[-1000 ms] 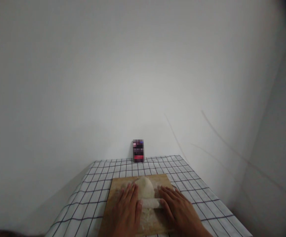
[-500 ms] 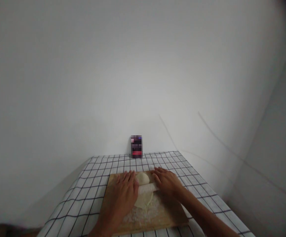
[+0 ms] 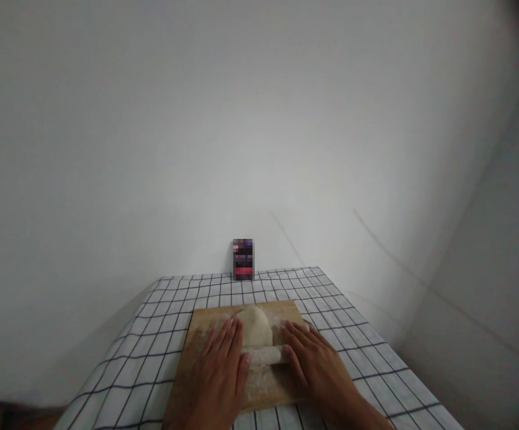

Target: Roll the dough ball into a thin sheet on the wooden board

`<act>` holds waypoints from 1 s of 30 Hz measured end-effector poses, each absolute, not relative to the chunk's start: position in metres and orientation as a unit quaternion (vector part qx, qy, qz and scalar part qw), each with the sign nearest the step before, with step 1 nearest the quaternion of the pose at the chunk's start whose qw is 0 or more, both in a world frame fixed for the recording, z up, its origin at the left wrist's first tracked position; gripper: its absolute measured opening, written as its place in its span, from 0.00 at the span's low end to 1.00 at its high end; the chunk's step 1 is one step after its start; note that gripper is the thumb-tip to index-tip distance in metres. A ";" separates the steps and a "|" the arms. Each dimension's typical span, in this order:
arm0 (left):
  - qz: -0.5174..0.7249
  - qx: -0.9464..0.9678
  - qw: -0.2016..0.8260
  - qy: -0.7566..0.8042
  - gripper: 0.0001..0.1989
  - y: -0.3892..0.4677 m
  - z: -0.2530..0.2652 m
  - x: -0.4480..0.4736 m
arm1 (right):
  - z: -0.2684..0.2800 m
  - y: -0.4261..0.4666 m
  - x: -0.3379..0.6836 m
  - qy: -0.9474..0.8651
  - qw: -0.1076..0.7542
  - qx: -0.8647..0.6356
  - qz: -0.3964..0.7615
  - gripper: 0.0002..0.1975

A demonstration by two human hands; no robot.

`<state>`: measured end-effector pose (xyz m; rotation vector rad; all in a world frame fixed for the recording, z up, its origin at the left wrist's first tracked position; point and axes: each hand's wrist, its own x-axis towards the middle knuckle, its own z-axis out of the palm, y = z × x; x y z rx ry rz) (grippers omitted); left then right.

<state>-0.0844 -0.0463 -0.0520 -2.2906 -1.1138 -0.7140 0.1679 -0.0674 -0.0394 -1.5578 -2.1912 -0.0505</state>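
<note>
A pale, flour-dusted rolling pin (image 3: 266, 356) lies crosswise on the wooden board (image 3: 223, 312). My left hand (image 3: 221, 370) rests flat over its left end, fingers stretched forward. Over the right end lies my right hand (image 3: 317, 361), also flat with fingers extended. Both palms press on the pin without wrapping round it, and they hide its ends. Just beyond the pin is a flattened sheet of dough (image 3: 255, 327), its near edge at the pin and its left side partly behind my left fingers. Loose flour whitens the board.
The board sits on a white tablecloth (image 3: 151, 340) with a dark grid. At the table's far edge a small dark upright object (image 3: 243, 260), blurred out, leans by the white wall (image 3: 250, 149). A brown object (image 3: 12, 415) shows at the lower left.
Both hands and the rolling pin have come back toward me across the dough. More dough now shows beyond the pin, and less on the near side. The view has shifted slightly.
</note>
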 end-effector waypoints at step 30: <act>-0.243 -0.826 0.245 -0.445 0.24 0.005 -0.063 -0.071 | -0.024 -0.013 0.165 -0.789 0.197 -0.580 0.036 0.25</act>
